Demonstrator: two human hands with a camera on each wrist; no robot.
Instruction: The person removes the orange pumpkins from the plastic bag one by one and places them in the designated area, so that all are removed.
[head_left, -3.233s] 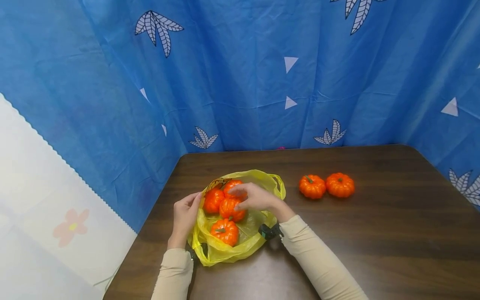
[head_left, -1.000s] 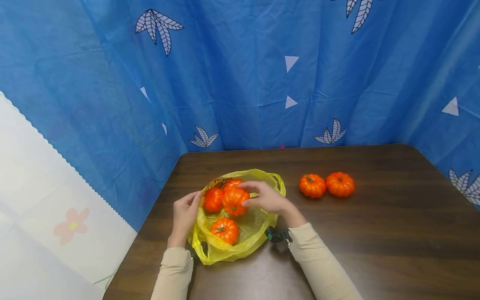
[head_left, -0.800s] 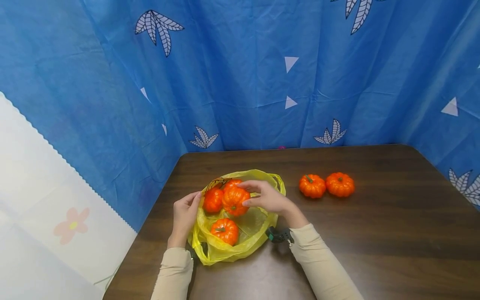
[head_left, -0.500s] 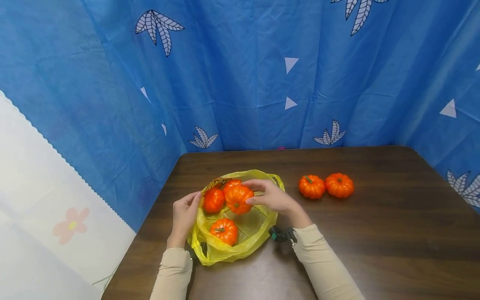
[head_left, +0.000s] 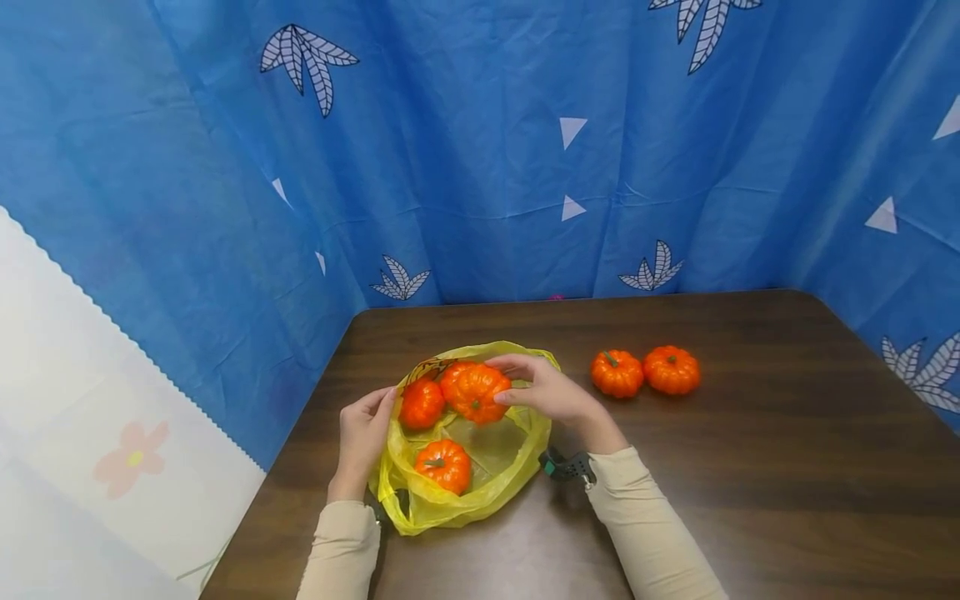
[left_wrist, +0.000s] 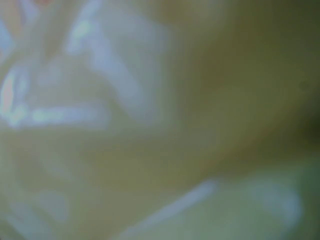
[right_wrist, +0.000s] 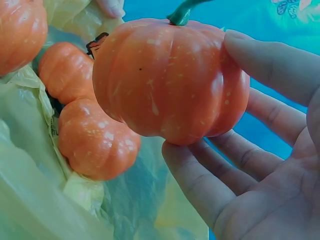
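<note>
My right hand (head_left: pixel 547 390) grips a small orange pumpkin (head_left: pixel 483 396) over the yellow plastic bag (head_left: pixel 498 492). In the right wrist view, thumb and fingers hold this pumpkin (right_wrist: pixel 170 82) from its side, its green stem upward. Three other pumpkins lie in the bag: one at the left (head_left: pixel 422 406), one at the back (head_left: pixel 452 377), partly hidden by the held one, and one near the front (head_left: pixel 444 465). My left hand (head_left: pixel 362 442) pinches the bag's left rim. Only blurred yellow plastic (left_wrist: pixel 150 150) fills most of the left wrist view.
Two more pumpkins, one with an upright stem (head_left: pixel 617 374) and another beside it (head_left: pixel 672 370), sit on the dark wooden table (head_left: pixel 750 467), right of the bag. A blue curtain (head_left: pixel 480 167) hangs behind the table, and a white cloth (head_left: pixel 90 400) is at the left.
My right hand has taken hold of a pumpkin among those in the bag, raised it and carried it slightly right. The left hand keeps its pinch on the rim. The head view has shifted slightly.
</note>
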